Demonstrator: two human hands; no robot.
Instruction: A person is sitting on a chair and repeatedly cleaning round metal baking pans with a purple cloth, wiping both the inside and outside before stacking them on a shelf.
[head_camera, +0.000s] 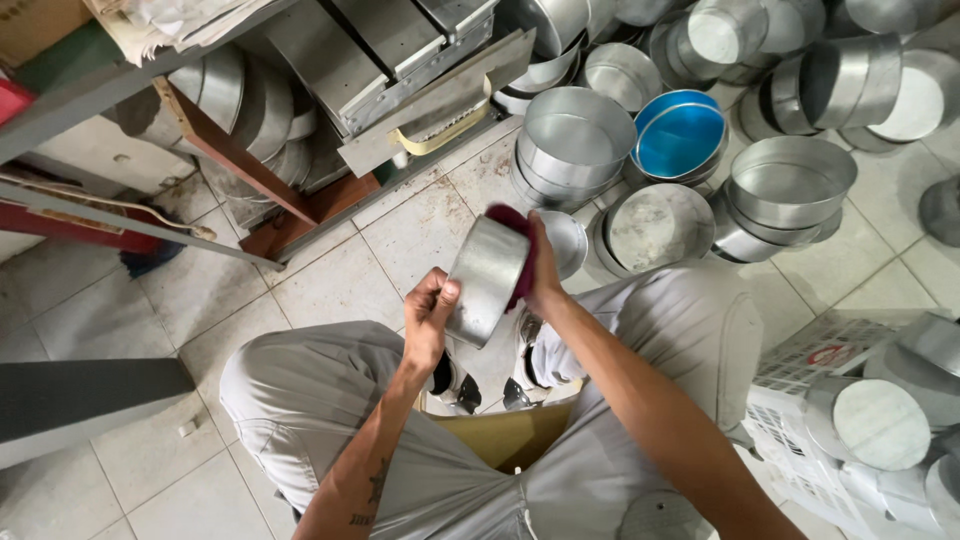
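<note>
The person sits low over a tiled floor (330, 270), knees spread, with a round metal tin (487, 280) held up between both hands. The left hand (428, 318) is closed around the tin's lower rim, thumb pressed on the outer wall, keeping it tilted on its side. The right hand (540, 268) is closed on a dark red cloth (515, 250) and pushes it into the tin's open mouth, on the far side from the left hand; the fingers are mostly hidden behind the tin and the cloth.

The step in hand looks like wiping the inside of the tin. The next move would seem to call for the left hand turning the tin bit by bit while the right hand drags the cloth round the inner wall and base, with a firm hold at the rim so the thin metal does not slip.

Beyond the hands, further from the person, stand stacks of like tins (575, 140), one with a blue inside (682, 135). To the right of the right hand a white crate (800, 400) holds more. Left of the left hand stands a shelf (300, 190).
</note>
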